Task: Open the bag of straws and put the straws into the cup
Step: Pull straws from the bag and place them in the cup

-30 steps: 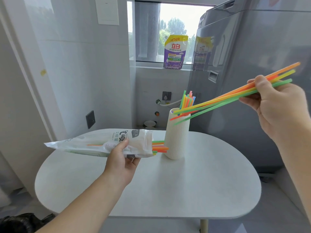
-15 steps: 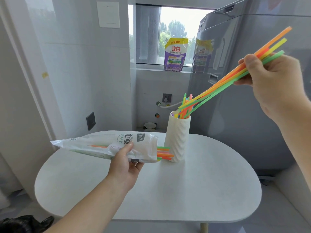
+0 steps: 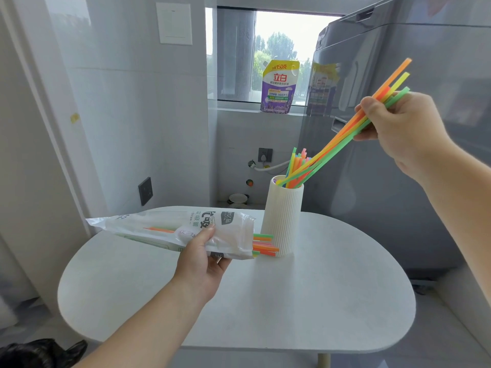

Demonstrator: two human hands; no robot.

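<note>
Steeper than a second before, the straw bundle (image 3: pixel 345 144) had its lower ends inside the mouth of the cup (image 3: pixel 283 219), which stood at centre frame on the desk (image 3: pixel 318 288). At upper right the right hand (image 3: pixel 403 134) kept its grip pinched around the bundle's top. The left hand (image 3: pixel 202 258) gripped the bag (image 3: pixel 170 229), with spare straws (image 3: pixel 264 245) poking from its open end just beside the cup. Loading looked under way; the next move probably called for loosening the pinch so the bundle slid down.
</note>
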